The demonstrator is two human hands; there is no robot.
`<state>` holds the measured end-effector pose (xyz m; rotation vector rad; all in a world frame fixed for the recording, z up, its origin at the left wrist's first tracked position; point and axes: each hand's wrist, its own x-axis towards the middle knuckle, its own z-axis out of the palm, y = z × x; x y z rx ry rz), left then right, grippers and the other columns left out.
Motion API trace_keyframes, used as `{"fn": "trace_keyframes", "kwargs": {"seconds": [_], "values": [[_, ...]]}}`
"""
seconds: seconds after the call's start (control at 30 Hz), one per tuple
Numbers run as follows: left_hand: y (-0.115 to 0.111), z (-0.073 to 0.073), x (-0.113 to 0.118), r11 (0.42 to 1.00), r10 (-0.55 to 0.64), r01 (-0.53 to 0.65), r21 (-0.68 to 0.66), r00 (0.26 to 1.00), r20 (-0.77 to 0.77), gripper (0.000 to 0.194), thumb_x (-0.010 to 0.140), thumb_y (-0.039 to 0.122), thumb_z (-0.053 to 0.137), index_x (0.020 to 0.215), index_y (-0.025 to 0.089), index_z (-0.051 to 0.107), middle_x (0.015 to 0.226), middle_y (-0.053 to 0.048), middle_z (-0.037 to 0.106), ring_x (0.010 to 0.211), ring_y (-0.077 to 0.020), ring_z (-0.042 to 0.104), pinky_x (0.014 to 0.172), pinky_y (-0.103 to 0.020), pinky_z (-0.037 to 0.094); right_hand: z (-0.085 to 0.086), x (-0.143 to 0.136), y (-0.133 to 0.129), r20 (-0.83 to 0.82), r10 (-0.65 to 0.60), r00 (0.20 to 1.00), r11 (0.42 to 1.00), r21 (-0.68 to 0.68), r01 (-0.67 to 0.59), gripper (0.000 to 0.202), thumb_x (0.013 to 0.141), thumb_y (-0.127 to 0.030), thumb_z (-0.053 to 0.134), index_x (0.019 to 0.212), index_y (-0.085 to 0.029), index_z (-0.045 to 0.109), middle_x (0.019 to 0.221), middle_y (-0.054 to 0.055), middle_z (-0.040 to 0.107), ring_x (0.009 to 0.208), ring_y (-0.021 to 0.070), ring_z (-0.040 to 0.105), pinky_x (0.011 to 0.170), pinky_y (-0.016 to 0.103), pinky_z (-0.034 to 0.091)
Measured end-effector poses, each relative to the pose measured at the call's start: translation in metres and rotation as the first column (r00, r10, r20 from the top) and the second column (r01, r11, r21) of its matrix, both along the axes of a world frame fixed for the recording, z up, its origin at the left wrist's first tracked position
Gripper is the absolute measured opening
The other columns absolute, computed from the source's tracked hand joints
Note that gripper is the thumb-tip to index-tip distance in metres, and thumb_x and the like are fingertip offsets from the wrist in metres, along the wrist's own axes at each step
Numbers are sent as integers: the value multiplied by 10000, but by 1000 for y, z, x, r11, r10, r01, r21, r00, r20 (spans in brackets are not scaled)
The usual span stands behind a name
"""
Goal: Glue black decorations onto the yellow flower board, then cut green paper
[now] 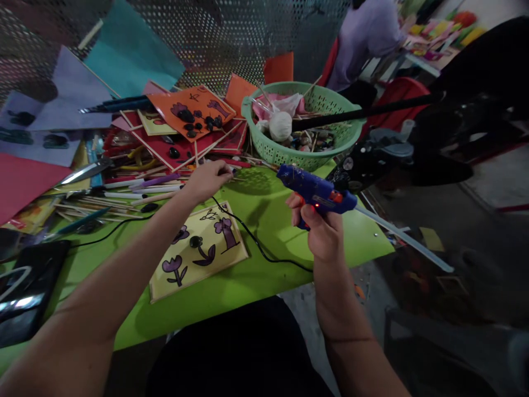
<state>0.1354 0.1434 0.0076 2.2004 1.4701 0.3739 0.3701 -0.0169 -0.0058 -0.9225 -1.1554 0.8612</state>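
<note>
My right hand (326,231) grips a blue hot glue gun (316,190) above the table's right side. A small red light glows on the gun, and a long clear glue stick (407,240) juts from its back. My left hand (209,179) reaches past the yellow card, its fingers pinched together; whatever they may hold is too small to make out. Beneath my left forearm lies the yellow card (237,251), edged with thin sticks. It bears purple drawn flowers, and a shiny black pebble (195,241) sits on one flower's head.
A green basket (273,151) of pebbles and a white ball stands behind. Left of it are piled markers, sticks, scissors (85,172) and an orange card (192,113) with black pebbles. A black cord (258,242) crosses the table. A person in purple (367,44) sits beyond.
</note>
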Motion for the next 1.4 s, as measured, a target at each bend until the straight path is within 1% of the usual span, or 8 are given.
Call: {"fn": "trace_keyframes", "kwargs": {"seconds": [0.27,0.47,0.63,0.93,1.07,1.17,1.27,1.4], "values": [[5,-1,1,995,-38,56,-87,980,194,362,920,296,527,1208,153,692,1153,-104,756,1000,-228,694,921,-345,511,3,-1,1,32,-38,999,999,-6,38,288,885,-506,708,873,-219,710,860,23,676,562,107,542,536,273,485],[-27,-5,16,947,-250,292,131,930,-268,408,1005,325,443,1279,160,696,1388,-141,665,1356,-311,546,1171,-489,344,1,0,1,38,-17,999,1000,-2,18,233,906,-466,696,895,-234,715,887,22,684,579,112,548,545,276,490],[-72,-14,30,905,-382,425,22,835,-397,593,1007,482,493,1506,161,488,1622,-193,402,1528,-344,331,1249,-597,128,1,1,1,40,-23,999,1000,16,23,221,913,-456,688,904,-239,727,878,22,683,583,116,553,553,284,474],[-139,17,28,700,-713,715,5,698,63,510,1050,505,416,1445,211,548,1559,-114,519,1492,-231,416,1211,-433,310,1,-2,0,2,-102,995,995,-11,102,215,824,-417,763,837,-205,730,841,22,680,556,111,544,541,276,406],[-143,25,-28,856,-516,507,104,850,109,319,1033,368,506,1260,240,689,1411,-97,661,1338,-230,582,1141,-414,395,-3,-3,3,49,-119,992,991,-50,121,249,786,-437,771,860,-202,730,853,32,676,572,133,539,540,292,402],[-133,24,-87,982,-156,143,124,983,99,290,1007,328,520,1193,238,725,1244,-72,745,1173,-233,661,1022,-401,489,-2,-6,6,73,-93,993,993,-64,97,263,778,-445,777,864,-201,733,853,32,671,573,133,538,533,295,392],[-113,14,-138,970,182,-172,175,982,-43,290,957,298,547,1139,198,750,1135,-107,758,1076,-277,673,977,-450,506,8,-16,10,89,-39,995,997,-56,44,280,787,-473,776,843,-202,733,843,28,664,559,124,536,529,297,386],[-89,-8,-174,957,234,-200,209,961,-150,312,905,259,554,1141,201,750,1175,-117,726,1170,-311,625,1057,-451,452,34,-36,20,158,37,987,999,2,-38,275,816,-497,763,850,-226,737,854,29,657,556,127,532,525,315,396]]}}
